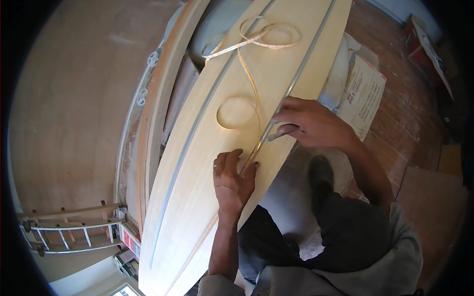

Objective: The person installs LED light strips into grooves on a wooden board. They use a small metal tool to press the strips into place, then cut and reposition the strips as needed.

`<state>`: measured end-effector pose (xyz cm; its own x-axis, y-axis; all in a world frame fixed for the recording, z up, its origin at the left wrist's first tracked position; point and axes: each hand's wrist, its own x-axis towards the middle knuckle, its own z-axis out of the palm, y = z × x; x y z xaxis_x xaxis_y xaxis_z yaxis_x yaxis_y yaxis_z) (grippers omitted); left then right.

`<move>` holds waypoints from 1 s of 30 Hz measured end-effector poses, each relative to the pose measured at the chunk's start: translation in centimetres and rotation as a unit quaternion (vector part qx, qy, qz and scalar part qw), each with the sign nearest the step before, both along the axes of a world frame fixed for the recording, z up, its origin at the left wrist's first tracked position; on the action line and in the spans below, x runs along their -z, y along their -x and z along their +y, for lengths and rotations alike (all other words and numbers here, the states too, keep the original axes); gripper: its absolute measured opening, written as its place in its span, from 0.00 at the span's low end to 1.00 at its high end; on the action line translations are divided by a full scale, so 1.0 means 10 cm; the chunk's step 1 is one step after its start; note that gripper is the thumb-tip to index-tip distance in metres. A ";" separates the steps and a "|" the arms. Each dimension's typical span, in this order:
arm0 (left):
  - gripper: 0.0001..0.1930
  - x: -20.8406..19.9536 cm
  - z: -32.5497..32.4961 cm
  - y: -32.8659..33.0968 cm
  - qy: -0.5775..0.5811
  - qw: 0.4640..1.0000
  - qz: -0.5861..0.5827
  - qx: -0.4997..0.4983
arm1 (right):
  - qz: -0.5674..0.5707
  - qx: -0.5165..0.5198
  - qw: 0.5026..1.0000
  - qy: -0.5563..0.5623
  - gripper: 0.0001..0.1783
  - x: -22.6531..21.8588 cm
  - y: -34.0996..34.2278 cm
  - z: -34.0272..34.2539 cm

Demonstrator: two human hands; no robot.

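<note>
"Any containers?"
"A printed paper sack (364,93) beside the pale wooden panel (197,163); I can't see what's in it."
"And the yellow strip (255,89)?"
"Loops across the panel, then runs beneath the left hand (231,182), passing between its parted thumb and forefinger, in line with a groove (305,61)."
"The right hand (316,123)?"
"Fingers gripping a slim grey tool (275,136) near the groove; what kind, I can't tell."
"The room?"
"Reddish-brown floor (387,130), ladder (74,228) off left."

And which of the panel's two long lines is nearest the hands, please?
The right line: it passes beneath the left hand and alongside the right hand, whereas the left line lies clear of both.
</note>
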<state>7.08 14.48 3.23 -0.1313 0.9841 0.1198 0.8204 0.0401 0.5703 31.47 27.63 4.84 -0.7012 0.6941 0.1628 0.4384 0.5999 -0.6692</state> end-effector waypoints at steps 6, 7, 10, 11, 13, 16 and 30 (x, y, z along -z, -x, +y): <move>0.17 0.11 -0.19 0.17 -0.051 0.998 0.010 0.022 | -0.160 -0.080 0.983 -0.051 0.15 0.10 0.42 0.24; 0.16 0.15 -0.21 0.19 -0.055 0.998 0.007 0.027 | -0.193 -0.081 0.977 -0.043 0.13 0.10 0.46 0.27; 0.14 0.21 -0.23 0.24 -0.065 0.997 -0.009 0.039 | -0.170 -0.083 0.981 -0.042 0.11 0.09 0.50 0.32; 0.13 0.22 -0.23 0.25 -0.066 0.997 -0.020 0.039 | -0.169 -0.083 0.981 -0.048 0.10 0.08 0.50 0.34; 0.12 0.23 -0.23 0.23 -0.067 0.996 -0.033 0.039 | -0.169 -0.082 0.980 -0.061 0.08 0.03 0.48 0.37; 0.11 0.23 -0.24 0.23 -0.067 0.997 -0.032 0.034 | -0.157 -0.097 0.980 -0.069 0.09 -0.03 0.47 0.39; 0.10 0.28 -0.26 0.24 -0.073 0.997 -0.020 0.033 | -0.283 0.071 0.952 -0.096 0.32 -0.16 0.24 1.00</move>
